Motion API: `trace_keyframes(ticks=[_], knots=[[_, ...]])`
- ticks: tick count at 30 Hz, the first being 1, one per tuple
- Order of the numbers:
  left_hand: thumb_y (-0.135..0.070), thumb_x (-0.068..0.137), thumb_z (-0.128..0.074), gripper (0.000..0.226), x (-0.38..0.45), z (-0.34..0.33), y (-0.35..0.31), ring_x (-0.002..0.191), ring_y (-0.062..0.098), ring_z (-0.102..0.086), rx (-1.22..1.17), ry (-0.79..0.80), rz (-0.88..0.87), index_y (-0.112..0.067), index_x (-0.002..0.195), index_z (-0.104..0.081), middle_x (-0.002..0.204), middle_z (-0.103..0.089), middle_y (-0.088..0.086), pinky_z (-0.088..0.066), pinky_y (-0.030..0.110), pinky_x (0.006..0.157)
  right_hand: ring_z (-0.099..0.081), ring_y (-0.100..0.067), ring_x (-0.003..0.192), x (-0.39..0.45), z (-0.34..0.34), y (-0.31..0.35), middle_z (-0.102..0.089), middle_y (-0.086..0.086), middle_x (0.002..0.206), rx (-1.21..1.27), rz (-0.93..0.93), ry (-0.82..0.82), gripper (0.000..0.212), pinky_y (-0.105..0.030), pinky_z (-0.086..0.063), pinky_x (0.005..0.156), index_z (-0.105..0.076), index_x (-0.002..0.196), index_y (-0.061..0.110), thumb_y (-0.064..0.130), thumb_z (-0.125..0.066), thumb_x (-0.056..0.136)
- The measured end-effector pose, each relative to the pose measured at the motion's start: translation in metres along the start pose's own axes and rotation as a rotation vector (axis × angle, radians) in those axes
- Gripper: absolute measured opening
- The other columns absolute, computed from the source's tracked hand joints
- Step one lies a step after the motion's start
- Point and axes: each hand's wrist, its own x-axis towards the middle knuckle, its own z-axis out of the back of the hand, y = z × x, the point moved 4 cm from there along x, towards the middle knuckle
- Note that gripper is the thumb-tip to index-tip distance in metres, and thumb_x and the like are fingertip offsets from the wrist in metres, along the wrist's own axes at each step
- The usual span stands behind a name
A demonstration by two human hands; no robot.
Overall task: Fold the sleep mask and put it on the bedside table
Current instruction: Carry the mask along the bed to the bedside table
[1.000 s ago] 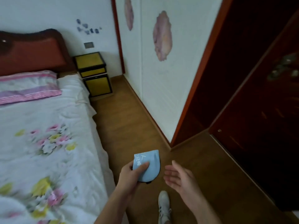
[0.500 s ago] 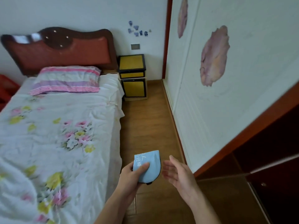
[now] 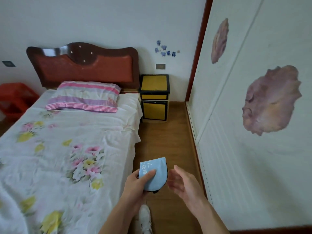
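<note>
My left hand [image 3: 135, 184] pinches the folded sleep mask [image 3: 154, 174] over the floor [image 3: 168, 142] beside the bed [image 3: 64, 141]; its long axis runs upright, straight folded edge up, rounded end down. The right hand [image 3: 183, 182] hovers open, just beside it. The view has swung round — the bedside table [image 3: 155, 82] now sits ahead, well apart — so I judge carrying remains.

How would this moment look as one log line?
mask: folded sleep mask in left hand | right hand open, empty | bedside table ahead, not reached
</note>
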Motion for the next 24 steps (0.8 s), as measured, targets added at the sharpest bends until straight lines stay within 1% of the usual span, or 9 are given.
trace_keyframes(ticks=[2, 7, 10, 12, 16, 19, 22, 24], knots=[[-0.025, 0.069, -0.084, 0.041, 0.037, 0.009, -0.026, 0.081, 0.03, -0.075, -0.01, -0.001, -0.003, -0.006, 0.104, -0.072, 0.094, -0.078, 0.017, -0.061, 0.037, 0.059, -0.076, -0.03, 0.095, 0.032, -0.024, 0.029, -0.08, -0.011, 0.097, -0.021, 0.017, 0.013, 0.03, -0.038, -0.06, 0.08, -0.08, 0.097, 0.014, 0.042, -0.069, 0.09], [-0.024, 0.074, -0.082, 0.039, 0.124, 0.038, -0.095, 0.086, 0.028, -0.075, -0.028, -0.019, -0.016, -0.01, 0.108, -0.071, 0.1, -0.077, 0.016, -0.059, 0.033, 0.059, -0.077, -0.026, 0.095, 0.111, -0.091, 0.095, -0.08, -0.012, 0.103, -0.085, 0.034, 0.044, 0.03, -0.037, -0.06, 0.081, -0.076, 0.108, 0.014, 0.038, -0.067, 0.093], [-0.021, 0.076, -0.08, 0.034, 0.167, 0.049, -0.125, 0.083, 0.026, -0.075, -0.034, -0.033, -0.011, -0.008, 0.106, -0.071, 0.094, -0.079, 0.013, -0.06, 0.034, 0.059, -0.078, -0.023, 0.092, 0.15, -0.118, 0.119, -0.081, -0.007, 0.098, -0.097, 0.028, 0.058, 0.026, -0.037, -0.06, 0.081, -0.076, 0.107, 0.016, 0.035, -0.066, 0.094], [-0.021, 0.076, -0.08, 0.033, 0.191, 0.052, -0.141, 0.084, 0.027, -0.076, -0.036, -0.028, -0.001, -0.008, 0.106, -0.071, 0.094, -0.079, 0.013, -0.061, 0.035, 0.062, -0.078, -0.021, 0.091, 0.172, -0.13, 0.13, -0.082, -0.005, 0.094, -0.098, 0.013, 0.06, 0.024, -0.037, -0.06, 0.082, -0.076, 0.107, 0.017, 0.035, -0.066, 0.094], [-0.019, 0.078, -0.079, 0.033, 0.241, 0.052, -0.167, 0.084, 0.027, -0.075, -0.031, -0.023, 0.009, -0.006, 0.107, -0.07, 0.096, -0.078, 0.014, -0.06, 0.033, 0.059, -0.077, -0.026, 0.094, 0.22, -0.143, 0.154, -0.081, -0.009, 0.098, -0.06, -0.025, 0.021, 0.025, -0.039, -0.06, 0.082, -0.074, 0.107, 0.014, 0.033, -0.07, 0.091], [-0.017, 0.078, -0.078, 0.031, 0.277, 0.05, -0.184, 0.081, 0.025, -0.076, -0.027, -0.033, 0.019, -0.006, 0.106, -0.07, 0.093, -0.079, 0.013, -0.061, 0.031, 0.058, -0.078, -0.026, 0.088, 0.257, -0.149, 0.175, -0.081, -0.01, 0.09, -0.026, -0.044, 0.021, 0.024, -0.037, -0.061, 0.075, -0.075, 0.104, 0.01, 0.031, -0.07, 0.091], [-0.016, 0.08, -0.077, 0.027, 0.317, 0.045, -0.204, 0.077, 0.022, -0.076, -0.024, -0.042, 0.01, -0.008, 0.105, -0.07, 0.087, -0.08, 0.008, -0.061, 0.03, 0.057, -0.079, -0.026, 0.086, 0.296, -0.155, 0.2, -0.082, -0.011, 0.09, -0.01, -0.044, 0.034, 0.026, -0.035, -0.06, 0.072, -0.076, 0.104, 0.009, 0.031, -0.07, 0.091], [-0.016, 0.08, -0.077, 0.028, 0.345, 0.038, -0.218, 0.078, 0.022, -0.076, -0.016, -0.057, 0.012, -0.008, 0.106, -0.07, 0.089, -0.08, 0.01, -0.061, 0.031, 0.058, -0.079, -0.025, 0.085, 0.324, -0.158, 0.218, -0.082, -0.01, 0.091, -0.012, -0.054, 0.047, 0.026, -0.033, -0.061, 0.071, -0.077, 0.103, 0.009, 0.031, -0.07, 0.091]])
